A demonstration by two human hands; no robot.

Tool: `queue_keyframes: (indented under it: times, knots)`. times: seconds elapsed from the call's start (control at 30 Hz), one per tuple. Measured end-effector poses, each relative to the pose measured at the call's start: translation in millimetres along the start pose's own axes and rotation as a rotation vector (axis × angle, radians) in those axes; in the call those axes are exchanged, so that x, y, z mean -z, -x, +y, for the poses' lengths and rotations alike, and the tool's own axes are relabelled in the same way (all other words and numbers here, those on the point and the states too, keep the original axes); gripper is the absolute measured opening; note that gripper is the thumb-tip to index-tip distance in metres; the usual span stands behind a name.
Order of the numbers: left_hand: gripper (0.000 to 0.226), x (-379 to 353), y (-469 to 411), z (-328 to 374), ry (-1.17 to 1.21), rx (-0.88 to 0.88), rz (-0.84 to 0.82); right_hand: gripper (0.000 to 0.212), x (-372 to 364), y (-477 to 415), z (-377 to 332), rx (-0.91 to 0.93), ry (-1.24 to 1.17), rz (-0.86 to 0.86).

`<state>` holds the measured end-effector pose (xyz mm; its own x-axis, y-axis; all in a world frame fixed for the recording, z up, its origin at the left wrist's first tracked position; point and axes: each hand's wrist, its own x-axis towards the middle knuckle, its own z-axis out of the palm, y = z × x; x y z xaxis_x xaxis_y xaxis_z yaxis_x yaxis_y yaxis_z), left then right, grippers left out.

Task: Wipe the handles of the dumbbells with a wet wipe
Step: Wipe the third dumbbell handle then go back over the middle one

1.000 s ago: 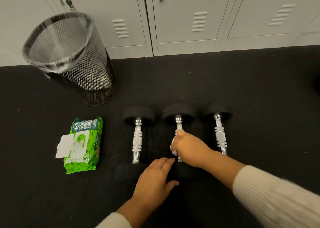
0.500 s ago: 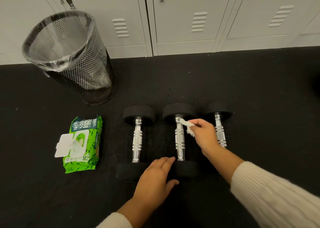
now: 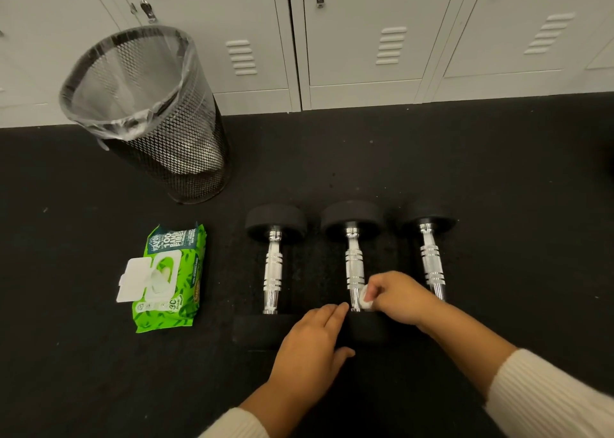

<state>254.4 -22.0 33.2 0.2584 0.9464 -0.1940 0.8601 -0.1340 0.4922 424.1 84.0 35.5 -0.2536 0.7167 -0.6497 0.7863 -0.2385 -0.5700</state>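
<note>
Three dumbbells with chrome handles and black ends lie side by side on the black floor: the left dumbbell [image 3: 273, 268], the middle dumbbell [image 3: 353, 261] and the right dumbbell [image 3: 431, 261]. My right hand [image 3: 397, 296] pinches a small white wet wipe [image 3: 364, 299] against the near end of the middle handle. My left hand [image 3: 312, 344] lies flat, palm down, on the near black end of the middle dumbbell, fingers together. The right dumbbell's near end is hidden behind my right forearm.
A green pack of wet wipes [image 3: 167, 278] lies left of the dumbbells with its white lid flipped up. A black mesh bin [image 3: 149, 112] with a clear liner stands at the back left. Grey lockers [image 3: 365, 39] line the far edge of the floor.
My right hand slid with the wipe from the far end of the middle handle back to its near end. The left hand stayed where it was.
</note>
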Motion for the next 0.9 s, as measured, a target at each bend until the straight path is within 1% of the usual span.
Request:
queue_keyframes:
  times: [0.03,0.1,0.17,0.2,0.27,0.33,0.4,0.5,0.57,0.67,0.73,0.83,0.9]
  knots:
    - [0.073,1,1,-1,0.014,0.003,-0.006,0.023,5,2,-7,0.006,0.083,0.02]
    - [0.081,3,6,-4,0.046,0.009,-0.018,0.017,12,5,-26,0.038,0.189,0.156]
    - [0.086,10,13,-12,0.066,0.015,0.002,0.015,9,3,-48,0.143,0.16,0.294]
    - [0.086,14,17,-16,0.069,0.016,0.024,0.014,4,0,-58,0.189,0.086,0.318]
    - [0.081,22,24,-27,0.044,-0.016,0.092,0.015,-11,-10,-76,0.235,-0.086,0.311]
    - [0.075,29,32,-42,0.019,-0.04,0.175,0.016,-30,-23,-88,0.245,-0.201,0.339]
    - [0.073,34,39,-57,0.016,0.01,0.242,0.017,-47,-36,-95,0.235,-0.253,0.369]
    - [0.077,40,47,-73,0.013,0.128,0.313,0.015,-63,-54,-100,0.241,-0.256,0.355]
    - [0.082,42,51,-77,0.038,0.197,0.311,0.015,-67,-66,-101,0.24,-0.228,0.352]
    - [0.085,39,55,-84,0.041,0.222,0.267,0.017,-75,-80,-103,0.243,-0.19,0.331]
    - [0.082,38,56,-86,0.036,0.209,0.246,0.02,-81,-86,-104,0.245,-0.214,0.28]
    - [0.075,39,56,-88,0.04,0.194,0.234,0.023,-81,-88,-106,0.231,-0.272,0.27]
    - [0.072,41,55,-89,0.045,0.185,0.225,0.023,-81,-82,-104,0.259,-0.227,0.253]
